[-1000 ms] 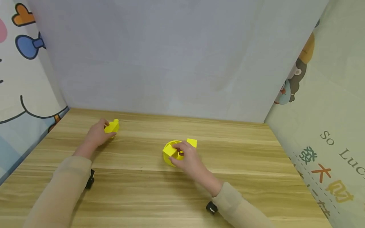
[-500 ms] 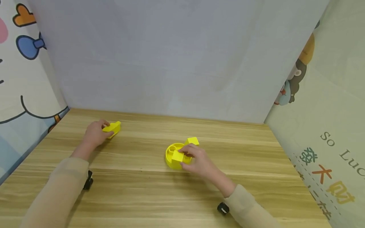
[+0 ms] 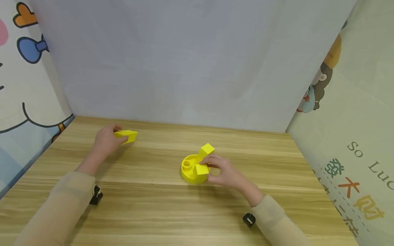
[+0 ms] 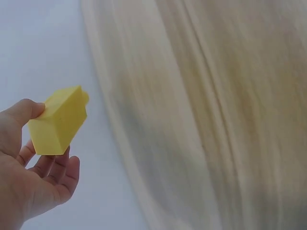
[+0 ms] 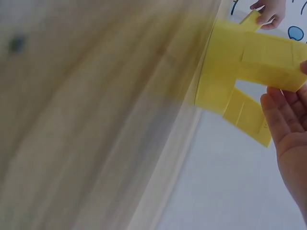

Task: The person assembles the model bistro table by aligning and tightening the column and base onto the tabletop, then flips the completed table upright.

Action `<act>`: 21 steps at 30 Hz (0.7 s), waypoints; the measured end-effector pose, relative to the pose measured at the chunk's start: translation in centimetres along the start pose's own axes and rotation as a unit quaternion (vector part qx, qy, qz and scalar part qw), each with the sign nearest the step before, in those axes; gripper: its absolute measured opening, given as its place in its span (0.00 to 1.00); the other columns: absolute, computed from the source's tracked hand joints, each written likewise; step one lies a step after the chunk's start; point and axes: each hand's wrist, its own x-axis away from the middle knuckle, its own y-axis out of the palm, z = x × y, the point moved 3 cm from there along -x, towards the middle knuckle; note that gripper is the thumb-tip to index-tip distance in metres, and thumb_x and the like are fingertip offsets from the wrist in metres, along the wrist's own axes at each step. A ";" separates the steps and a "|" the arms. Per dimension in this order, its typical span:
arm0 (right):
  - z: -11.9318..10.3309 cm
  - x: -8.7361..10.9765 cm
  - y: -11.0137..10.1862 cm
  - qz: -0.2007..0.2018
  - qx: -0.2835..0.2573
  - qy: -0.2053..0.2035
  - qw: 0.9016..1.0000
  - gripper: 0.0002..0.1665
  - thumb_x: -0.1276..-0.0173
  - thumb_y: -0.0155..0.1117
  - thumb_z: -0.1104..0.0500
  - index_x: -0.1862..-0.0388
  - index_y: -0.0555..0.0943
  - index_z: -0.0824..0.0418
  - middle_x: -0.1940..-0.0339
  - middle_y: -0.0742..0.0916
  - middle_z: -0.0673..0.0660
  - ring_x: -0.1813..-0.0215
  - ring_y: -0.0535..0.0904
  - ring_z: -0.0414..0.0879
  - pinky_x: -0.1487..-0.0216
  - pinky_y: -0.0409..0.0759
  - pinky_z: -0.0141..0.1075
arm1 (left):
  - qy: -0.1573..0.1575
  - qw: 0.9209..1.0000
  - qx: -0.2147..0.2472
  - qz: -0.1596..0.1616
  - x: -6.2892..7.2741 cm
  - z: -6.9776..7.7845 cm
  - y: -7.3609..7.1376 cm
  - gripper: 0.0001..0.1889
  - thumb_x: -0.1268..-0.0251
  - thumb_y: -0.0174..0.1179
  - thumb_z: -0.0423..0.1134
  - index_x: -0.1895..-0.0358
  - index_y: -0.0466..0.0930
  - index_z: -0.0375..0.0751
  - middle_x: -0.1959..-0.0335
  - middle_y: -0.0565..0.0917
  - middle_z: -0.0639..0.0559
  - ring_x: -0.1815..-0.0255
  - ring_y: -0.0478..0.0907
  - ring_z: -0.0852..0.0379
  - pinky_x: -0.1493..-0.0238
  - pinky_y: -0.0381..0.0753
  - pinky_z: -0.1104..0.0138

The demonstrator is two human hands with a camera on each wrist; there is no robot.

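Observation:
My left hand (image 3: 106, 140) grips a yellow block (image 3: 130, 136) above the table at the left, between thumb and fingers. In the left wrist view that block (image 4: 60, 120) has slanted faces and a small rounded knob at its far end. My right hand (image 3: 226, 171) holds another yellow block (image 3: 202, 169) by its sides, at the near right of a round yellow base (image 3: 187, 176). A third yellow block (image 3: 207, 149) leans outward from the base's far side. In the right wrist view, the held block (image 5: 271, 55) meets the base (image 5: 218, 72); how deep it sits is hidden.
The base has a raised ring-shaped socket (image 3: 186, 165) at its left. Everything stands on a wood-grain table (image 3: 154, 212). A plain pale wall (image 3: 172, 68) closes the back; printed panels flank both sides. Black wrist cameras (image 3: 249, 219) sit under the sleeves.
My right hand has moved its block rightward across the base, away from the ring socket. The base has shifted slightly right. My left hand has turned its block and moved it slightly right.

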 end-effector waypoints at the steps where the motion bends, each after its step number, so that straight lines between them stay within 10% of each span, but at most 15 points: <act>1: 0.2 0.0 -0.1 -0.002 0.002 -0.002 1.000 0.23 0.50 0.64 0.71 0.51 0.79 0.66 0.50 0.82 0.59 0.48 0.80 0.51 0.48 0.80 0.37 | 0.000 1.000 0.003 -0.002 0.1 0.3 0.0 0.23 0.41 0.62 0.40 0.49 0.71 0.26 0.49 0.76 0.25 0.50 0.73 0.33 0.48 0.73 0.46; 15: 2.4 0.0 -1.3 -0.012 -0.022 0.002 1.000 0.24 0.48 0.60 0.75 0.50 0.79 0.66 0.49 0.82 0.61 0.46 0.78 0.54 0.45 0.78 0.44 | 0.041 0.998 0.043 -0.020 2.0 5.8 -0.4 0.24 0.39 0.62 0.40 0.45 0.67 0.29 0.48 0.74 0.30 0.49 0.72 0.37 0.51 0.77 0.49; 21: 0.1 -0.8 -2.5 -0.027 -0.032 0.010 0.999 0.22 0.48 0.59 0.78 0.52 0.78 0.73 0.50 0.81 0.69 0.46 0.78 0.60 0.44 0.77 0.46 | 0.085 0.995 0.040 -0.016 2.9 7.8 0.2 0.24 0.41 0.64 0.38 0.45 0.69 0.30 0.51 0.77 0.32 0.51 0.75 0.37 0.53 0.79 0.50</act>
